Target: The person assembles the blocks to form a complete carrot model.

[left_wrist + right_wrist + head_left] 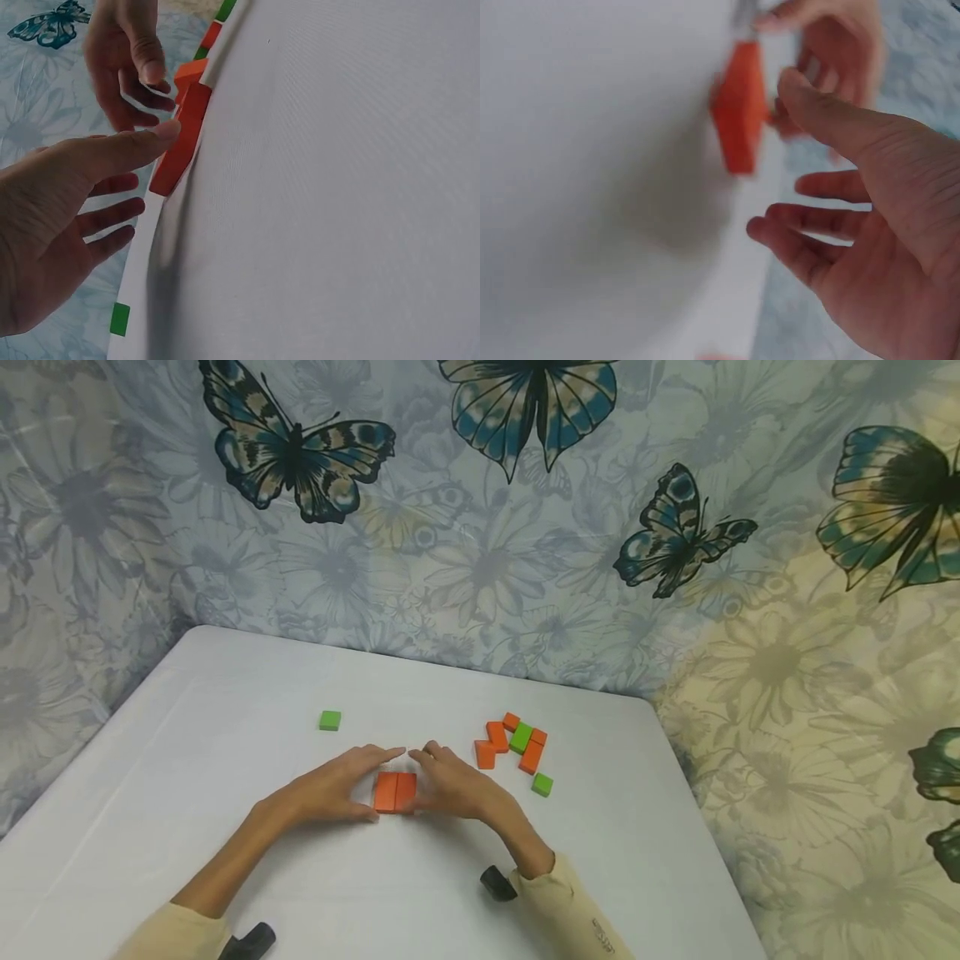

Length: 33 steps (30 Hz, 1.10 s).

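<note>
Two orange blocks [386, 792] lie side by side on the white table, forming a near-square between the hands. My left hand [337, 789] is at their left side, thumb tip by the near left corner and fingers loosely extended beyond the far edge. In the left wrist view its thumb overlaps the orange block [184, 139]. On the other side is my right hand [457, 783], its thumb beside the right block and its fingers reaching past the back. The right wrist view shows this thumb and the relaxed fingers apart from the orange blocks [739, 112].
A lone green block [330, 721] lies at the back left of the white table [225, 718]. To the right is a cluster of orange blocks [497, 737] around a green block [521, 738], with another green block [542, 785] nearer. A butterfly-patterned cloth [487, 568] hangs behind.
</note>
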{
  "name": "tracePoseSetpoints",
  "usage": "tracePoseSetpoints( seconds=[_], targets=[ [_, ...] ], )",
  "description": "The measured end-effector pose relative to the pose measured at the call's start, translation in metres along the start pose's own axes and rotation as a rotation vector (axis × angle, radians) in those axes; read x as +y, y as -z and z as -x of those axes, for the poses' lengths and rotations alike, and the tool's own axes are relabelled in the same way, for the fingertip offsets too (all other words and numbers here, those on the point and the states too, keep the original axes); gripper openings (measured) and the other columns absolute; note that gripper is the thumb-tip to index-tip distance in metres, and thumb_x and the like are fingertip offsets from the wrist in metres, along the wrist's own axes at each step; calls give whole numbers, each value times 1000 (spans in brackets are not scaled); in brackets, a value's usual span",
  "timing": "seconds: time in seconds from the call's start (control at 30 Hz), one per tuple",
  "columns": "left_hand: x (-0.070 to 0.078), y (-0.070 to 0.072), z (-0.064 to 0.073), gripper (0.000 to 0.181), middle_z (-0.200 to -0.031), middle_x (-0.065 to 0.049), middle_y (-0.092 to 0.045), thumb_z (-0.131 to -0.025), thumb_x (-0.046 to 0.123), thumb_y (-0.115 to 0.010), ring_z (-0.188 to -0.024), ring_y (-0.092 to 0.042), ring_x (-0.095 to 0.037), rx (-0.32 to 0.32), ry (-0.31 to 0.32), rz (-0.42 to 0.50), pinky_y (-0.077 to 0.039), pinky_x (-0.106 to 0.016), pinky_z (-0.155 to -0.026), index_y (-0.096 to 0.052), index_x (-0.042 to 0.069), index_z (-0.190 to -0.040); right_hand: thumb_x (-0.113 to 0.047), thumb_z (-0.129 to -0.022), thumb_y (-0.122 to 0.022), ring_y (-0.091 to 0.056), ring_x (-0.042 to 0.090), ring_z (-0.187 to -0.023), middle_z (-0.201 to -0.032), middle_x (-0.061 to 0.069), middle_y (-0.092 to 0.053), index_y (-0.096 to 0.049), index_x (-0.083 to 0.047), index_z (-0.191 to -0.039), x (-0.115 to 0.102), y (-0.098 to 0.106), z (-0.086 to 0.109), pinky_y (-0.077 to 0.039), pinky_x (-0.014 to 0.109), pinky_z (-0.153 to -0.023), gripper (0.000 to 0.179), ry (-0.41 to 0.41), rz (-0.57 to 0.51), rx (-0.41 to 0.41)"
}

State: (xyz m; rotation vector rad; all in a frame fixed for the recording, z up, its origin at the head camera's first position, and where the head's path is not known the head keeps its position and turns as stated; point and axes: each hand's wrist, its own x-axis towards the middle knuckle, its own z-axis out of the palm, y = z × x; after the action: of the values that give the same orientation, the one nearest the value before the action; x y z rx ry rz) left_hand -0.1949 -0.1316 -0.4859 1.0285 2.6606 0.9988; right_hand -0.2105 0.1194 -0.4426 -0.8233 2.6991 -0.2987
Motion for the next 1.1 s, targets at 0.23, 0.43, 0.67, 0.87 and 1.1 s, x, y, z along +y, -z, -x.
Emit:
tracePoseSetpoints(
  seconds=[0.23, 0.43, 0.67, 0.87, 1.1],
  targets=[
    [6, -6, -2, 44, -138, -7, -64, -89, 24, -83, -127, -60, -28, 0, -109, -198, -54, -47, -107, -73, 17, -131, -19, -99, -72, -61, 28, -101, -126, 19, -62, -64, 6, -132, 57, 26, 45, -60, 39, -86, 41, -187, 75, 315],
    [6, -11, 0, 40, -136, -9, -65, -90, 23, -82, -126, -62, -29, 10, -140, -243, -55, -47, -107, -75, 15, -129, -12, -95, -72, -61, 40, -112, -118, 22, -64, -72, 9, -103, 88, 10, 66, -59, 49, -93, 23, -395, 280, 294],
    [7, -11, 1, 40, -135, -9, -66, -89, 22, -83, -126, -62, -29, 34, -161, -265, -55, -48, -106, -75, 16, -128, -19, -89, -83, -61, 37, -112, -126, 20, -66, -75, 0, -97, 94, 6, 72, -58, 50, -92, 23, -329, 168, 289],
    [4, -14, -1, 37, -134, -7, -67, -89, 20, -83, -127, -62, -26, 60, -201, -246, -55, -46, -106, -76, 16, -126, -21, -84, -89, -61, 30, -96, -115, 16, -70, -69, 0, -126, 107, 13, 63, -58, 48, -88, 51, -337, 147, 238],
    [4, -16, -2, 34, -129, -4, -69, -92, 15, -80, -124, -62, -22, 45, -248, -208, -56, -40, -104, -77, 16, -126, -23, -80, -92, -59, 27, -92, -106, 12, -72, -72, -2, -121, 108, 14, 63, -57, 46, -83, 49, -332, 170, 261]
  ],
)
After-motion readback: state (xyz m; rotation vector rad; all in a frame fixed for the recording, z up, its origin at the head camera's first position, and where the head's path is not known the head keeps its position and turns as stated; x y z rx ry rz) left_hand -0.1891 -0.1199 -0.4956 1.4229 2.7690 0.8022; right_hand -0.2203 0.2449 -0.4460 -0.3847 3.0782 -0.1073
